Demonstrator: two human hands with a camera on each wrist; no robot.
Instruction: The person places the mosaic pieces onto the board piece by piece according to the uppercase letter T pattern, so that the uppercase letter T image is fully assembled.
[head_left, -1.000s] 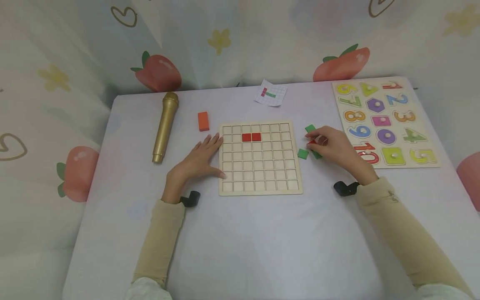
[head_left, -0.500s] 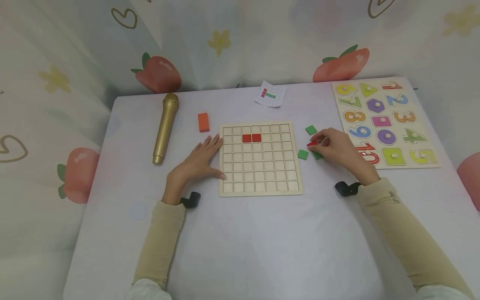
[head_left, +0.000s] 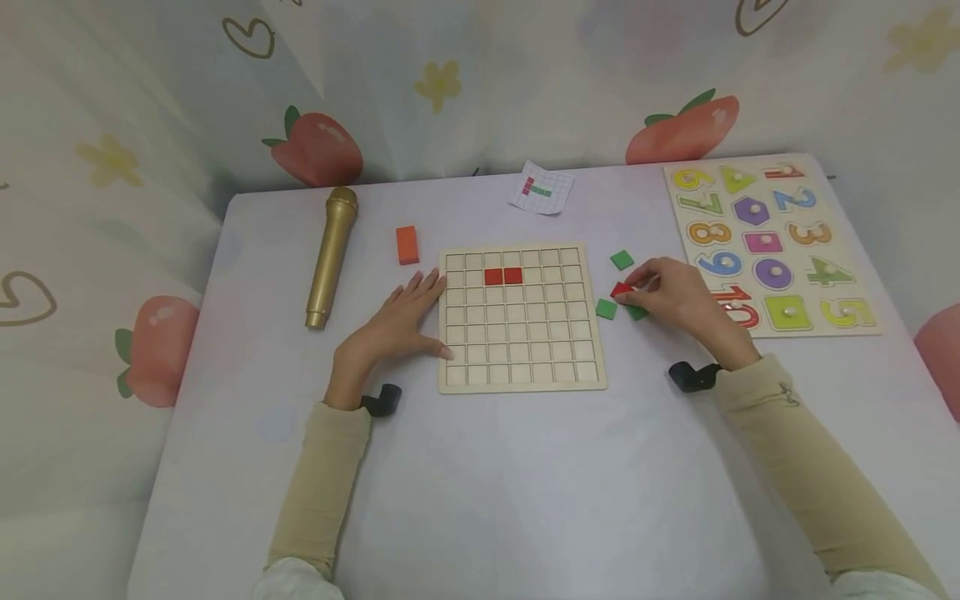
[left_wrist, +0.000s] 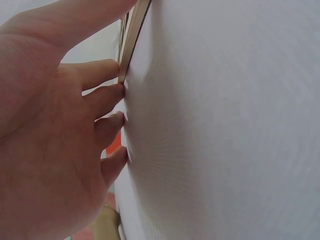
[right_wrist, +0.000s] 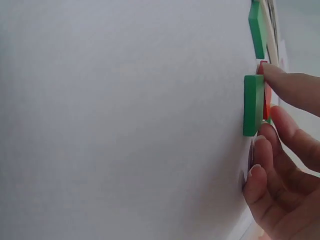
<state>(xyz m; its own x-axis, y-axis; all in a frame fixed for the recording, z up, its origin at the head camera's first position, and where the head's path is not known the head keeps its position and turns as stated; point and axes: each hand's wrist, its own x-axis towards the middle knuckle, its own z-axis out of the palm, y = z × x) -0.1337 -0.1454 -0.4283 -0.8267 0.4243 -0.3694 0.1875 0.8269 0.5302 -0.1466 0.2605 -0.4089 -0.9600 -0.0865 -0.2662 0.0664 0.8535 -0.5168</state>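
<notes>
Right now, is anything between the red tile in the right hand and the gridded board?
Only a green tile, lying flat beside the board's right edge, slightly nearer the person than the red tile. Nothing else visible stands between; a slight lift would probably clear it.

head view looks down — wrist views near fingers (right_wrist: 295, 134)

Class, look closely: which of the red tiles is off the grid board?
The red tile pinched by the right hand, to the right of the grid board; the other two lie side by side in its squares.
</notes>
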